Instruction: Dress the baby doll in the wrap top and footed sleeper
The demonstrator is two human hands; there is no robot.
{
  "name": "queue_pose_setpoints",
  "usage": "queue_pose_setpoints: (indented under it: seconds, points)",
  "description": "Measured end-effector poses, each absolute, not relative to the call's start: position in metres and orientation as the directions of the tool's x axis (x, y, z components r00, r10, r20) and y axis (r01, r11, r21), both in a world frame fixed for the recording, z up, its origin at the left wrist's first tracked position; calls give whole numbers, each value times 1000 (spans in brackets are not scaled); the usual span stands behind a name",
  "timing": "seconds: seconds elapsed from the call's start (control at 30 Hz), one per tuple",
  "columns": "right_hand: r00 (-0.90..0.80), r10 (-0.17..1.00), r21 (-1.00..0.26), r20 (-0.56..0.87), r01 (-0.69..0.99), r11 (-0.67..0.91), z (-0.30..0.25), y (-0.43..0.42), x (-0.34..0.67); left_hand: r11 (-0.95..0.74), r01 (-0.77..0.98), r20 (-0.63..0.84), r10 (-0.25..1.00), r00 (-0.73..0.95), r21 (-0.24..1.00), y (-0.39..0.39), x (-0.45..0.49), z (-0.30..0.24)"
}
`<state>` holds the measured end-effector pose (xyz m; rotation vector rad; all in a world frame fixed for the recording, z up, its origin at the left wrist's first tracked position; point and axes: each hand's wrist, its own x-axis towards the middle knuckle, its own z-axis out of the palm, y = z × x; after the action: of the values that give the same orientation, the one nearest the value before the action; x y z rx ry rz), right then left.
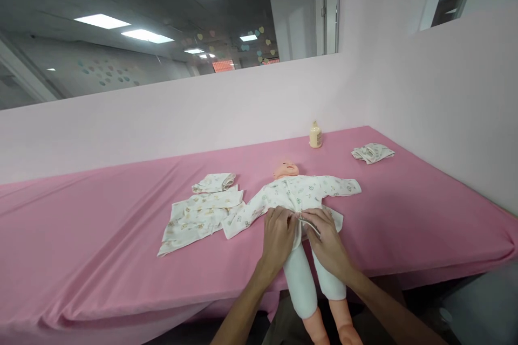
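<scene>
A baby doll (286,169) lies on its back, legs pointing toward me and hanging past the table's front edge. It wears a white printed baby shirt (293,191) with both sleeves spread wide, and plain white pants (300,280). My left hand (279,234) is closed on the shirt's lower front, fingertips pinching the cloth near the doll's waist. Close beside it, my right hand (324,237) pinches the shirt's edge between thumb and fingers. The exact bit of cloth or fastening between the fingertips is partly hidden.
Printed baby clothes (202,213) lie left of the doll, one piece folded. Another folded printed cloth (372,152) sits at the right rear. A cream pump bottle (315,136) stands near the wall. A pink sheet (121,237) covers the table, with walls behind and at right.
</scene>
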<state>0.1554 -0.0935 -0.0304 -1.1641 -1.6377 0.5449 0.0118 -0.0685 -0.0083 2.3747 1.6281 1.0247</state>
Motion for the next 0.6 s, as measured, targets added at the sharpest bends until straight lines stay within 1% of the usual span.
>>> queue_pose_setpoints:
  seconds: [0.1,0.23,0.33,0.43,0.5,0.53,0.6]
  points:
    - [46,849,-747,526,503,436,-45,-103,161,-463,796,519,825,225,391,-81,5,-13]
    - [101,793,-684,601,577,446,-54,-115,173,-540,806,555,758,341,242,-107,-5,-18]
    - [86,745,-634,662,594,495,-49,-122,175,-547,828,579,718,387,126,-117,-8,-17]
    - [18,723,-583,691,605,542,-44,-126,171,-586,810,642,628,439,20,-118,-6,-16]
    - [-20,728,-574,685,601,557,-44,-126,171,-605,796,688,589,424,28,-115,-5,-16]
    - [-32,734,-577,679,594,560,-44,-124,171,-603,795,702,593,395,62,-113,-6,-17]
    - [-30,751,-597,660,586,548,-46,-120,176,-569,807,701,640,314,158,-108,-10,-19]
